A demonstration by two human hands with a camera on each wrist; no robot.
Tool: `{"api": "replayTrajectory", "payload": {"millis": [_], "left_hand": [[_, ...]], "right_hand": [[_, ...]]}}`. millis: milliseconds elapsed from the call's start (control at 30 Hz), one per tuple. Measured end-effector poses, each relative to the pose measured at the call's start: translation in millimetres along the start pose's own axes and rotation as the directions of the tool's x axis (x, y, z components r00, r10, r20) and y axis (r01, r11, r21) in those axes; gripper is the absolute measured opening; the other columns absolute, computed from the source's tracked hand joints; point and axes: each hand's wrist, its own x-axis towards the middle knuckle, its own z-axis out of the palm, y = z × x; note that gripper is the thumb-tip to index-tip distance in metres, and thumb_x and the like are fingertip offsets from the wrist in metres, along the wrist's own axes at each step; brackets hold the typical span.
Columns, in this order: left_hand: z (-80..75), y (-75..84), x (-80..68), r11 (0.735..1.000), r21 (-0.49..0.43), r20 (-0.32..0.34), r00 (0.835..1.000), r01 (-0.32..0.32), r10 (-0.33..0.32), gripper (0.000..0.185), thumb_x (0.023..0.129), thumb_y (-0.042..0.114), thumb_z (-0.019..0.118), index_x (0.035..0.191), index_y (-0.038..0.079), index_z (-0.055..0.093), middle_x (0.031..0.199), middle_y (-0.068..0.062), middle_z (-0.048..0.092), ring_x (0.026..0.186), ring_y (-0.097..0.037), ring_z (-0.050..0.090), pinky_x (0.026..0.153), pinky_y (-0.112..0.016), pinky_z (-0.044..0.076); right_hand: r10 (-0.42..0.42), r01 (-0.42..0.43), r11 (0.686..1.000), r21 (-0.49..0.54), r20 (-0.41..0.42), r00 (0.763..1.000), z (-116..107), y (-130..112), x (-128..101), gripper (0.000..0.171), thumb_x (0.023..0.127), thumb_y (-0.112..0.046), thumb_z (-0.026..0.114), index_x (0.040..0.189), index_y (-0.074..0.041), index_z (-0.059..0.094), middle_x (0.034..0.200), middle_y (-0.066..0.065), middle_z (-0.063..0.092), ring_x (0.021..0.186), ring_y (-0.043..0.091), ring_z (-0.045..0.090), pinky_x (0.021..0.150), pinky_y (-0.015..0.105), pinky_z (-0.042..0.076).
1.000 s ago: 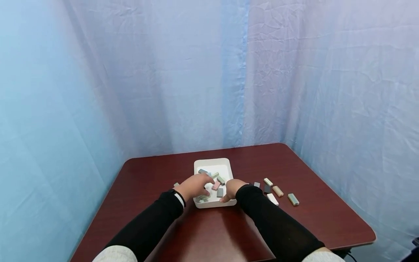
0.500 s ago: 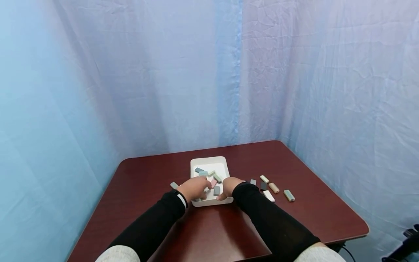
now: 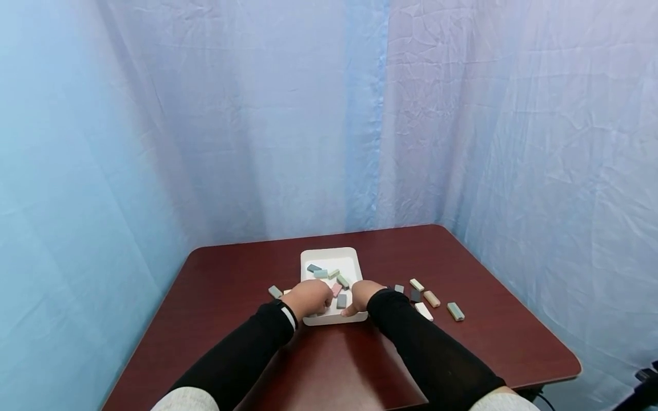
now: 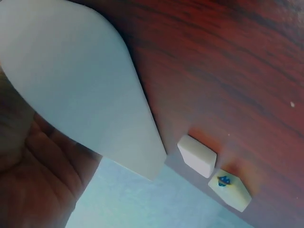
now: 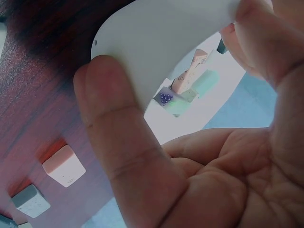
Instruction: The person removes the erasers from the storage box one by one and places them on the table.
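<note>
A white tray (image 3: 349, 258) holds several small rectangular tiles, among them a pink tile (image 3: 336, 289), a grey tile (image 3: 341, 301) and a pale green tile (image 3: 342, 281). My left hand (image 3: 311, 298) reaches over the left wall into the tray's near-left part; its fingertips are hidden, so whether they hold a tile does not show. In the left wrist view, the palm (image 4: 42, 175) lies beyond the tray wall (image 4: 90, 90). My right hand (image 3: 364, 297) grips the tray's right wall, fingers (image 5: 114, 99) outside and thumb inside. A tile with a purple grape picture (image 5: 166, 98) shows inside.
Loose tiles lie right of the tray on the dark red table (image 3: 247, 274), including a green-and-cream tile (image 3: 455, 311), a tan tile (image 3: 432, 299) and a white tile (image 3: 424, 311). Left of it is a grey tile (image 3: 275, 292). Blue curtains (image 3: 308, 114) surround the table.
My left hand has lowered into the tray's near-left part and its fingers have drawn in, uncovering the light blue tile farther back. The right hand stays on the tray's right wall.
</note>
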Motion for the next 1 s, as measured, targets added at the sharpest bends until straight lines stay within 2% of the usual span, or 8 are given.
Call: {"api": "replayTrajectory", "payload": {"millis": [100,200,300,467,667,800,900,1000], "left_hand": [[-1.1,-2.9,-18.7,0.988,-0.006,-0.181,0.972,-0.154,0.150,0.017,0.096,0.009,0.074,0.091,0.022,0.082,0.080,0.008,0.068,0.072,-0.007,0.057,0.068,-0.024,0.049],[-2.5,-3.8,-25.1,0.979,-0.045,-0.304,0.936,-0.201,0.179,0.018,0.100,0.007,0.071,0.103,0.019,0.084,0.095,0.003,0.070,0.085,-0.009,0.064,0.077,-0.023,0.054],[-5.6,-5.8,-26.5,0.969,-0.109,-0.349,0.922,-0.221,0.171,0.020,0.104,0.007,0.067,0.108,0.017,0.083,0.101,0.000,0.067,0.091,-0.011,0.064,0.084,-0.024,0.056],[-9.9,-13.6,-30.2,0.961,-0.165,-0.402,0.905,-0.220,0.138,0.021,0.104,0.005,0.066,0.107,0.016,0.084,0.096,-0.001,0.064,0.084,-0.011,0.058,0.078,-0.025,0.052],[-11.6,-22.1,-30.1,0.976,-0.163,-0.418,0.906,-0.144,0.064,0.028,0.104,0.000,0.063,0.123,0.013,0.079,0.112,-0.006,0.071,0.102,-0.020,0.067,0.086,-0.031,0.058],[-13.3,-30.4,-31.4,0.967,-0.254,-0.411,0.905,0.003,-0.110,0.033,0.105,0.001,0.061,0.132,0.013,0.075,0.121,-0.010,0.072,0.113,-0.025,0.069,0.095,-0.037,0.059],[-8.8,-39.9,-35.6,0.942,-0.306,-0.349,0.905,0.136,-0.244,0.032,0.107,0.004,0.058,0.134,0.012,0.073,0.119,-0.011,0.071,0.111,-0.025,0.068,0.096,-0.039,0.059],[-1.2,-52.6,-41.4,0.916,-0.336,-0.291,0.901,0.221,-0.323,0.028,0.109,0.006,0.056,0.130,0.010,0.074,0.116,-0.011,0.072,0.108,-0.026,0.068,0.096,-0.041,0.059]], "right_hand": [[-0.001,0.001,1.000,-0.019,0.001,1.000,-2.0,-1.0,-1.9,0.042,0.090,-0.053,0.083,0.088,-0.012,0.077,0.084,-0.001,0.066,0.076,0.018,0.058,0.080,0.039,0.053],[0.000,0.000,0.999,-0.036,-0.002,1.000,-5.1,-3.4,-4.2,0.043,0.091,-0.053,0.082,0.085,-0.011,0.074,0.078,-0.001,0.060,0.073,0.018,0.052,0.075,0.037,0.047],[0.008,-0.007,0.999,-0.041,0.013,1.000,-8.6,-5.3,-6.5,0.043,0.091,-0.052,0.082,0.086,-0.010,0.073,0.076,-0.001,0.056,0.072,0.018,0.050,0.073,0.036,0.045],[0.021,-0.021,1.000,-0.014,0.014,1.000,-11.5,-6.6,-10.7,0.043,0.091,-0.052,0.083,0.089,-0.009,0.075,0.079,0.000,0.061,0.071,0.020,0.056,0.070,0.035,0.047],[0.022,-0.022,1.000,-0.021,0.007,1.000,-16.2,-2.0,-17.1,0.044,0.091,-0.050,0.083,0.095,-0.007,0.076,0.083,0.001,0.065,0.074,0.020,0.057,0.074,0.036,0.049],[-0.009,0.009,1.000,-0.019,-0.020,1.000,-18.0,-0.2,-22.5,0.041,0.092,-0.048,0.083,0.094,-0.007,0.078,0.084,0.002,0.067,0.077,0.019,0.057,0.077,0.037,0.050],[-0.018,0.018,1.000,0.002,-0.013,1.000,-15.2,-0.1,-27.4,0.040,0.092,-0.047,0.083,0.093,-0.007,0.078,0.084,0.002,0.067,0.076,0.019,0.057,0.077,0.037,0.050],[-0.006,0.006,1.000,0.010,-0.005,1.000,-12.0,0.8,-30.7,0.040,0.092,-0.046,0.083,0.092,-0.007,0.078,0.083,0.002,0.067,0.077,0.020,0.058,0.079,0.039,0.052]]}}
